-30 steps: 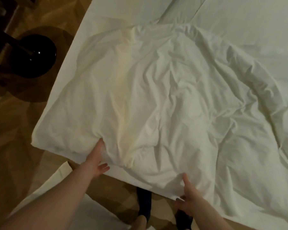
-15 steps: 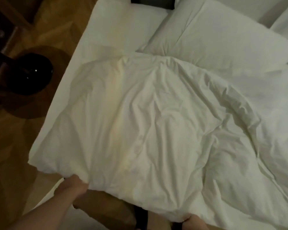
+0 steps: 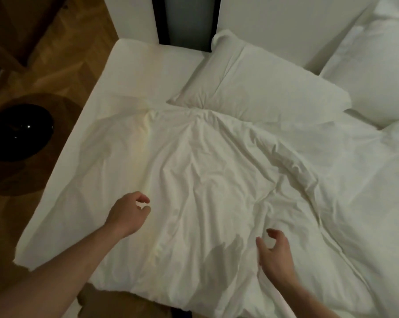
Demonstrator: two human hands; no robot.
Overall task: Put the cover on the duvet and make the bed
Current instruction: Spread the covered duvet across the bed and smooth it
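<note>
The duvet (image 3: 205,180) lies on the bed (image 3: 134,72), pillow (image 3: 258,88) behind it.

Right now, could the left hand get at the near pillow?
Probably yes: the left hand hovers over the duvet, and only flat duvet lies between it and the pillow.

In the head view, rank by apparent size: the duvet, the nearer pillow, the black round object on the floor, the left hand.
1. duvet
2. pillow
3. black round object, partly cut off by the frame edge
4. left hand, though nearest the camera
</note>
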